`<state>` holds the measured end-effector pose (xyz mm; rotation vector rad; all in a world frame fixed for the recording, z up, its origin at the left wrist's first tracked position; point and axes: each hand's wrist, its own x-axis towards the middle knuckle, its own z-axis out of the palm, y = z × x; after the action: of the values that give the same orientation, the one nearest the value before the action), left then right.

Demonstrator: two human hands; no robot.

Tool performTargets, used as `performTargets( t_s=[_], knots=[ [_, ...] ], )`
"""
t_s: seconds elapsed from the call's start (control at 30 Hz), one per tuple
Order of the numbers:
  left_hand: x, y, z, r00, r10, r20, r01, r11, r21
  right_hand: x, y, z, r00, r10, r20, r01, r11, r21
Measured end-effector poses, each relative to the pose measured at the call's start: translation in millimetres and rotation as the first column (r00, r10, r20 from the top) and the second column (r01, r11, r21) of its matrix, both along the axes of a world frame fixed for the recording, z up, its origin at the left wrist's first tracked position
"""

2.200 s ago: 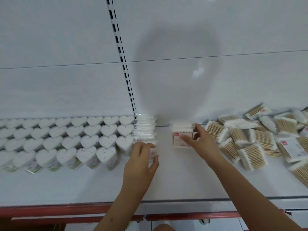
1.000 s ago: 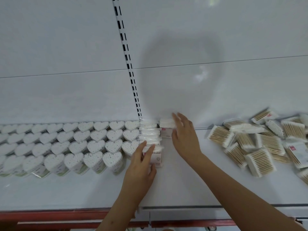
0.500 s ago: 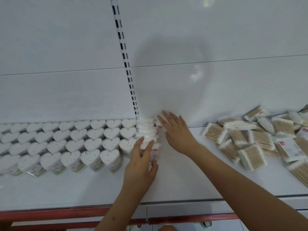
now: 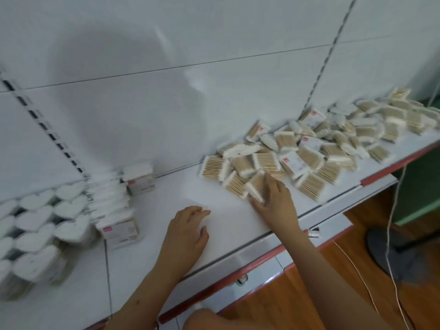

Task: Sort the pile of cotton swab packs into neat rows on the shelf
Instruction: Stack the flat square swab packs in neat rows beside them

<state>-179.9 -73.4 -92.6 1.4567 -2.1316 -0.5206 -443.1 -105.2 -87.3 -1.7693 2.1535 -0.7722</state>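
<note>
Our right hand (image 4: 273,201) pinches a pack (image 4: 257,186) at the pile (image 4: 333,144) edge; left hand (image 4: 185,234) rests relaxed, empty. We lift squarely, sparing neighbours.

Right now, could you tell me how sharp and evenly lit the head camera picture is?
Head view: motion-blurred overall, worst on the far cotton swab pile and heart-shaped packs; straight shelf lines bow from the wide-angle lens; a broad soft shadow and a pale glare streak mark the back panel.

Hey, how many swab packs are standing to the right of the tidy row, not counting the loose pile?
1: a single pack stands at the back wall, right beside the row. Nothing seems hidden behind it.
</note>
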Motion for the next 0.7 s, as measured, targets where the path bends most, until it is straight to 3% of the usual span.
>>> performTargets(
  t_s=[0.07,0.23,0.33,0.43,0.57,0.7],
  knots=[
    [-9,-4,3,0.998,-0.025,-0.057,0.026,0.999,0.029,-2,6,5,0.997,0.007,0.072,-0.007,1.0,-0.007],
    [-39,-13,27,0.92,0.002,-0.391,0.114,0.955,0.274,15,40,31,0.914,0.034,0.405,-0.009,0.998,-0.063],
    [-53,-19,35,0.922,-0.135,-0.364,0.211,0.961,0.179,24,53,43,0.781,0.073,0.62,-0.107,0.994,0.018],
    [-54,-24,39,0.905,-0.158,-0.394,0.259,0.94,0.22,27,52,48,0.796,0.149,0.587,-0.207,0.978,0.033],
    [-44,-21,38,0.857,0.065,-0.512,0.191,0.882,0.432,22,40,46,0.771,0.13,0.623,-0.179,0.984,0.015],
    [-33,-20,40,0.92,0.084,-0.382,0.075,0.921,0.382,25,25,37,0.862,0.204,0.465,-0.198,0.978,-0.064]
  ],
)
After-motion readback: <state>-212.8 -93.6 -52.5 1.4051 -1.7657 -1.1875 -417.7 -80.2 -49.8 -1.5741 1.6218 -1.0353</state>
